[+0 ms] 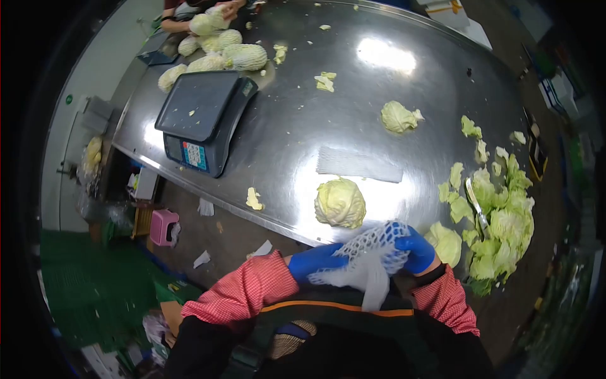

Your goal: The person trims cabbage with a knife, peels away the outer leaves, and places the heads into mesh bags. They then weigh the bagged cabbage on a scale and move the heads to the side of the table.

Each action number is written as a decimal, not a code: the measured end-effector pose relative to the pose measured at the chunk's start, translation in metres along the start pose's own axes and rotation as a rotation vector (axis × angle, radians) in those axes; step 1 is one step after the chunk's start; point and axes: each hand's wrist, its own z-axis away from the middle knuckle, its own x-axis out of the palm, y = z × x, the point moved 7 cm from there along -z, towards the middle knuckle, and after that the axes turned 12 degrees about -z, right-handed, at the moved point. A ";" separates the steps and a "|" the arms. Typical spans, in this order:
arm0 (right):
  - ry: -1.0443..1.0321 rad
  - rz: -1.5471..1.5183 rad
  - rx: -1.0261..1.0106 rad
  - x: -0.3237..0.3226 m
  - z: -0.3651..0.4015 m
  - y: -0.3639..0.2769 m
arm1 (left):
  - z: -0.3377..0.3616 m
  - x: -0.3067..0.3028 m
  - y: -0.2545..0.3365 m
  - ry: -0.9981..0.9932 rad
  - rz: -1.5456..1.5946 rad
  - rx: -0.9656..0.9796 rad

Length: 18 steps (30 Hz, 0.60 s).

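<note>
A white foam net sleeve point(372, 252) is stretched between my two blue-gloved hands at the table's near edge. My left hand point(317, 260) grips its left side, and my right hand point(413, 249) has its fingers in the mesh at the upper right. A loose white end hangs down in front of my apron. Just beyond the net sits a trimmed round cabbage point(340, 202). Behind that cabbage lies a flat foam net point(360, 165). Close to my right hand is another cabbage point(444, 244), partly hidden.
A digital scale point(201, 107) stands at the left of the metal table point(290, 120). To the right, a knife point(476, 205) lies on a pile of cabbage leaves point(505, 227). One more cabbage point(399, 117) rests farther back. At the far left, a person's hands point(230, 9) handle netted cabbages point(245, 57).
</note>
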 end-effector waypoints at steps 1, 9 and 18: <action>0.030 0.006 -0.010 -0.011 0.002 0.006 | 0.010 -0.009 0.001 -0.037 -0.246 -0.051; 0.875 0.850 -0.448 -0.064 -0.028 -0.029 | 0.008 -0.140 0.074 0.954 -0.973 0.422; 0.591 1.737 -0.841 -0.063 -0.078 0.001 | -0.042 -0.187 0.022 0.581 -0.285 -0.212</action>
